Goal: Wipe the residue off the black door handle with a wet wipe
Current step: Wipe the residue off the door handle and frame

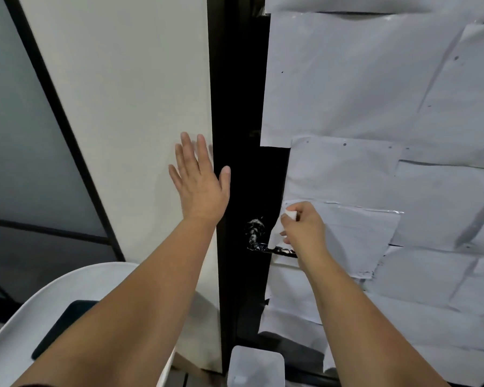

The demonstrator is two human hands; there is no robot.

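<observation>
— How many of each thing do you count?

— Two hands, one wet wipe (275,233), one black door handle (259,241). Below them stand one white chair (25,331) with a dark pad on its seat, and one pale lidded container (256,365) on the floor.

— Where is the handle relative to the hands?

— It sits on the black door frame (235,135), just left of and below the right hand (302,229). That hand pinches the crumpled wipe, whose lower corner hangs to the lever and appears to touch it. The left hand (199,180) lies flat and spread, fingers released, against the cream panel's right edge, above and left of the handle.

— How does the handle look?

— Black, smeared with whitish streaks over its round base and along the lever. Grey paper sheets (375,79) cover the door beside it.
</observation>
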